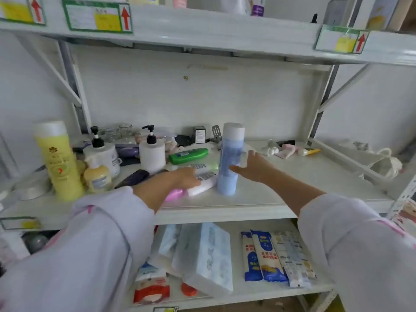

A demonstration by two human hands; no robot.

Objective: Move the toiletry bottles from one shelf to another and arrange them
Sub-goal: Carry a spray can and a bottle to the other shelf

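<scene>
A tall blue bottle (230, 163) with a white cap stands upright near the front of the middle shelf (292, 188). My right hand (252, 165) is just to its right, fingers spread, thumb close to the bottle but not gripping it. My left hand (186, 176) rests on a white bottle with a pink cap (193, 190) lying on its side to the left of the blue one. A green bottle (188, 155) lies behind. A tall yellow bottle (59, 161) stands at the left, with two white pump bottles (152, 152) beside it.
The upper shelf (202, 30) carries more bottles and price tags with red arrows. Small tubes (290, 150) lie at the middle shelf's back right. The lower shelf (258, 291) holds tissue packs and blue noodle packets. Glass jars stand at the back left.
</scene>
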